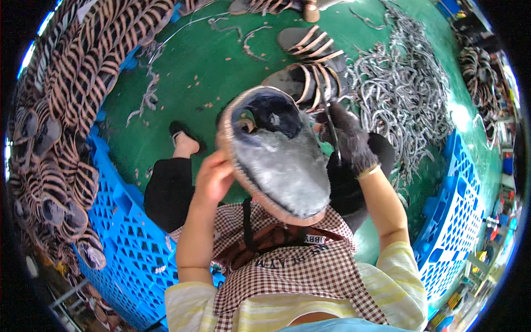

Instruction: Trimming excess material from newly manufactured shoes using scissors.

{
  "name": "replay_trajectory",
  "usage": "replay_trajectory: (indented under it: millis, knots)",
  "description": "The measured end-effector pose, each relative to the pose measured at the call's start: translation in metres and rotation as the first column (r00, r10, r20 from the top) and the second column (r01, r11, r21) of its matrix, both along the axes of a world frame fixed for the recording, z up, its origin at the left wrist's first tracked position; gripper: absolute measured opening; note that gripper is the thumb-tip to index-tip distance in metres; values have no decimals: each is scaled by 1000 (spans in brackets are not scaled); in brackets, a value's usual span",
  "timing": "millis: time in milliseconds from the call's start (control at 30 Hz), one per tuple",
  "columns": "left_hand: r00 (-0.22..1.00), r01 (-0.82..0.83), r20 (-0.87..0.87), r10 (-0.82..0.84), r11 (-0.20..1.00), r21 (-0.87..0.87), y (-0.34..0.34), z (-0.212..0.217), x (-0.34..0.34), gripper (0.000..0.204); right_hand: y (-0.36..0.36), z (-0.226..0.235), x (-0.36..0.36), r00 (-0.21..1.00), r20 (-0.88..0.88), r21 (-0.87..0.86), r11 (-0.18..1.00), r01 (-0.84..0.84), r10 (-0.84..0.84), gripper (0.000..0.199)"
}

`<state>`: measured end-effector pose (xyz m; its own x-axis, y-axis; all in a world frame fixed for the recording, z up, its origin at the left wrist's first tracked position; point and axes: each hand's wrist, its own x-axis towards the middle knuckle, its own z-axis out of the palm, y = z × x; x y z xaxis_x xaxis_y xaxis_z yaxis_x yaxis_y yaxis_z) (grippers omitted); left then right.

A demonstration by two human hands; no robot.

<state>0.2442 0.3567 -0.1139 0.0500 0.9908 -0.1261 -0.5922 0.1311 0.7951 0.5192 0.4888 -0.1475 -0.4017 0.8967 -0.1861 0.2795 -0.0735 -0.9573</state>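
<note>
My bare left hand (212,176) is closed on the side edge of a slipper (282,166), which has a grey fuzzy inside, a dark toe opening and a tan rim. The slipper is tilted up in front of my lap. To its right, my right hand (347,138), in a dark grey glove, is closed around a thin dark metal tool (329,113). Whether the tool is a blade or scissors I cannot tell. Just beyond the slipper, a nested stack of slippers (287,80) lies on the green floor; another stack (296,40) lies farther off.
A heap of grey fuzzy strips (404,83) covers the floor at right. Blue plastic pallets stand at left (124,238) and right (456,210). Many stacked slippers (83,72) fill the left side. A checked apron (287,271) covers my lap.
</note>
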Motion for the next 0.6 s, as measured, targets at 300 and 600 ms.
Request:
replay_trajectory:
  millis: [300, 600]
  knots:
    - [756, -321, -623, 202, 943, -83, 40, -58, -37, 35, -26, 5, -31, 996, -53, 550, 835, -26, 66, 71]
    - [832, -434, 201, 517, 833, -343, 94, -42, -19, 33, 4, 12, -38, 882, 417, 694, 550, -465, 220, 45]
